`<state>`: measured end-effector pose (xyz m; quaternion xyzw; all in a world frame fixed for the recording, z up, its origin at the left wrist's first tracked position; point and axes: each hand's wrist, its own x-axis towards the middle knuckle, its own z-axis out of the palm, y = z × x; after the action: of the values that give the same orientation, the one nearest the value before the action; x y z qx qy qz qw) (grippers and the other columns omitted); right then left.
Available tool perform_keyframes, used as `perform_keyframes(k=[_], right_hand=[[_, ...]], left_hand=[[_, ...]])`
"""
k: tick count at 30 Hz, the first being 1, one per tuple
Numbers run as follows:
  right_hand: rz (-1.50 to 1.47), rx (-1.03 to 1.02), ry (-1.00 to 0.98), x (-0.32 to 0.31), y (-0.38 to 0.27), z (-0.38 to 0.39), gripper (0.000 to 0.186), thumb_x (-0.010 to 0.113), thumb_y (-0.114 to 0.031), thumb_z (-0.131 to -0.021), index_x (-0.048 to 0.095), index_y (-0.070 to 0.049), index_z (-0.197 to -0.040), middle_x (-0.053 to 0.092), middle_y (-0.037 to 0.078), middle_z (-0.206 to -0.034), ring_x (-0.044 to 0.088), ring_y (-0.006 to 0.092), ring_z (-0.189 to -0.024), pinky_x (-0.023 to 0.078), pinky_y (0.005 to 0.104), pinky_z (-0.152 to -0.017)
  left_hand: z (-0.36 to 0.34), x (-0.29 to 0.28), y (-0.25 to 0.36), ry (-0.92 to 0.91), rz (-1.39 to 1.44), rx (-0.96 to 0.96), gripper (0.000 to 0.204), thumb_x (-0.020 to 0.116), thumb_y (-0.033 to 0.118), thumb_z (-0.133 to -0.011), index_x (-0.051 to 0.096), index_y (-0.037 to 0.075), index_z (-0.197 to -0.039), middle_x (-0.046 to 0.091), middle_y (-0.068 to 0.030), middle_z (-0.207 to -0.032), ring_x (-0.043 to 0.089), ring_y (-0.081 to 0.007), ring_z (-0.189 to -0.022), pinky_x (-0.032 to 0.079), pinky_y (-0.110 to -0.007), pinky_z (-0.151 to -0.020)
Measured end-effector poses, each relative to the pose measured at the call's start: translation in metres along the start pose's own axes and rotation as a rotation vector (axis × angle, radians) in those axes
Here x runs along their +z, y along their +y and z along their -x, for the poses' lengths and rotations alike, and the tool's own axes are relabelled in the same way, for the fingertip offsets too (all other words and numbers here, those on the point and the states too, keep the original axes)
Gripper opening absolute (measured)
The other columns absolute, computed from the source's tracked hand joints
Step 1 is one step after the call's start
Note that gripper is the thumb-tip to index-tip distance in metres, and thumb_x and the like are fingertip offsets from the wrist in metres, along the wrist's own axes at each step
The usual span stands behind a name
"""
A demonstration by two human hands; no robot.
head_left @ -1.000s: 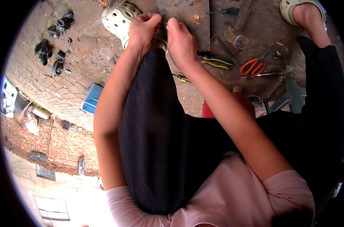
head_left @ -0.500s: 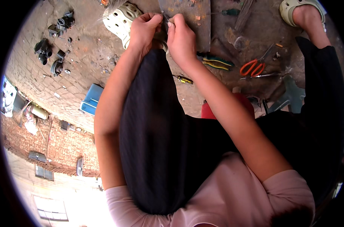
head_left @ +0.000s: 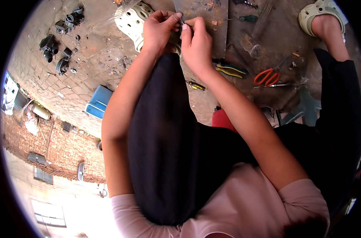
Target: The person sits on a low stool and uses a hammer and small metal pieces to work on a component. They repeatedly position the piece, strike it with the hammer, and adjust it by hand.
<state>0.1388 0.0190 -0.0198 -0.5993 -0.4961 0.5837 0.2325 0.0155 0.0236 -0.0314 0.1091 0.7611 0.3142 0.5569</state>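
Close together beyond my raised knee, my left hand [head_left: 158, 31] and my right hand [head_left: 196, 43] pinch a thin dark wire-like piece [head_left: 182, 20] between thumbs and fingers. It is too small to name exactly. The fingers of both hands are closed, and the fingertips nearly meet. Just past my right hand, a flat dark metal sheet [head_left: 219, 37] lies on the ground. Pliers with yellow and green handles [head_left: 231, 70] rest near my right wrist. A yellow and black screwdriver [head_left: 195, 85] lies between my knee and right forearm.
Orange-handled scissors [head_left: 266, 77] and a green-handled screwdriver [head_left: 248, 18] lie on the right. My feet wear pale clogs [head_left: 131, 22]. Black plastic parts [head_left: 49, 47] are scattered at left, near a blue box-like object [head_left: 99, 101]. Something red [head_left: 222, 119] shows under my right forearm.
The view has shifted slightly, so the ground and both hands appear a little farther right. Both hands keep their pinch on the thin piece, fingers only slightly rearranged.
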Motion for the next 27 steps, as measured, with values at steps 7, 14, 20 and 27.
perform_keyframes(k=[7,14,20,27], right_hand=[[-0.076,-0.007,0.015,-0.003,0.0,0.005,0.013,0.057,-0.013,-0.096,0.05,-0.002,-0.1,0.064,0.017,-0.079,0.064,0.0338,-0.071,0.05,0.0403,-0.064],[-0.154,-0.098,0.099,-0.017,0.0,-0.018,0.014,0.056,-0.013,-0.098,0.049,-0.001,-0.1,0.062,0.009,-0.075,0.061,0.017,-0.067,0.048,0.031,-0.063],[-0.153,-0.189,0.203,-0.039,-0.017,-0.048,0.015,0.056,-0.01,-0.098,0.048,0.002,-0.104,0.061,0.008,-0.084,0.06,0.0117,-0.074,0.049,0.0257,-0.068],[0.044,-0.222,0.234,-0.064,-0.025,-0.092,0.025,0.062,-0.014,-0.093,0.051,0.003,-0.108,0.062,0.009,-0.091,0.06,0.0142,-0.08,0.049,0.0298,-0.074]], left_hand=[[0.012,-0.006,0.02,0.037,-0.048,-0.004,0.012,0.068,0.008,-0.09,0.065,-0.004,-0.092,0.066,-0.0057,-0.077,0.06,-0.0106,-0.064,0.05,-0.024,-0.059],[0.054,-0.021,0.072,0.339,-0.089,0.674,0.01,0.072,0.005,-0.087,0.064,-0.001,-0.088,0.067,-0.0021,-0.079,0.06,-0.0057,-0.07,0.049,-0.02,-0.065],[0.024,-0.064,0.069,0.5,-0.083,0.731,0.014,0.076,0.006,-0.085,0.064,-0.002,-0.086,0.066,-0.0017,-0.076,0.057,-0.0042,-0.067,0.046,-0.018,-0.061],[0.023,-0.063,0.073,0.703,-0.224,0.668,0.021,0.071,0.01,-0.086,0.066,0.0,-0.103,0.054,-0.0018,-0.079,0.049,-0.0085,-0.061,0.042,-0.023,-0.058]])
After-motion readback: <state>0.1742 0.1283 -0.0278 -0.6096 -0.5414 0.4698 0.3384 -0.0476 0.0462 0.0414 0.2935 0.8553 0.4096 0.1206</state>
